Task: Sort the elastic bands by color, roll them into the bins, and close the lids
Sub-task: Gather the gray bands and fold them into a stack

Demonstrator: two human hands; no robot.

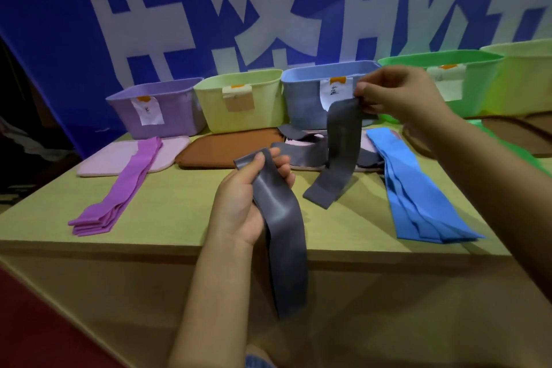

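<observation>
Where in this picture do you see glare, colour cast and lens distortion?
Head view: a glossy highlight runs down the grey elastic band gripped by the left hand; a green cast washes the green plastic bin at right; the wide lens bows the wooden table edge and blurs corners.

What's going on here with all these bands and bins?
A person is sorting elastic bands by colour. The left hand grips one grey band that hangs over the table's edge; the right hand pinches another grey band up. Purple bands and blue bands already lie stacked. The bins stand open behind.
</observation>
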